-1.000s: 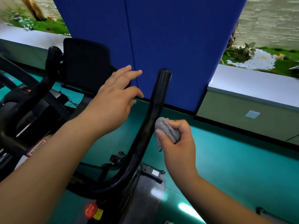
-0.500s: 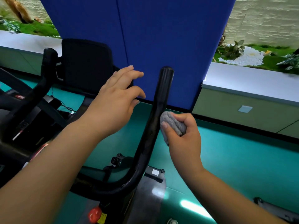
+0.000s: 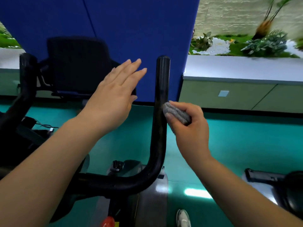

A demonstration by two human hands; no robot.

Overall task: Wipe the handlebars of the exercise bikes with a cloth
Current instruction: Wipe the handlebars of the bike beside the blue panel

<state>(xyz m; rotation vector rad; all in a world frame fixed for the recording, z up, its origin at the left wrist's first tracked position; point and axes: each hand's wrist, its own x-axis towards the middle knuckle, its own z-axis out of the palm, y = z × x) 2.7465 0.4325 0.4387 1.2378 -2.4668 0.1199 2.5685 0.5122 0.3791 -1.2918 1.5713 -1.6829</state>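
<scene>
Right hand (image 3: 190, 126): curled round a bunched grey cloth (image 3: 177, 113), thumb on the near side, pinching it into a wad.
Cloth: pressed against the right face of the upright handlebar (image 3: 161, 99), roughly mid-height, at 3 o'clock from the bar.
Left hand (image 3: 114, 94): spread flat, fingers straight and close together, holding nothing; hovering at 9 o'clock from the bar, apart from it.
Handlebar: black tube, rising straight to a rounded cap at 12 o'clock, bending at 6 o'clock into a horizontal run toward the bike's stem.
Far handlebar (image 3: 27, 82): second black upright at 9 o'clock, well apart, untouched by either hand.
Backdrop: blue partition (image 3: 131, 30) behind the bars, teal floor (image 3: 246, 145) below.
Step in hand, as judged: wiping the right upright's shaft.
Doing it well: wrap the cloth further round the tube rather than dabbing one face; stroke full length from cap to bend; twist the wrist to reach the left and far faces; steady the bar with the free left hand if it wobbles.
Left to do, likely: the bend, the horizontal run, the far upright.
</scene>
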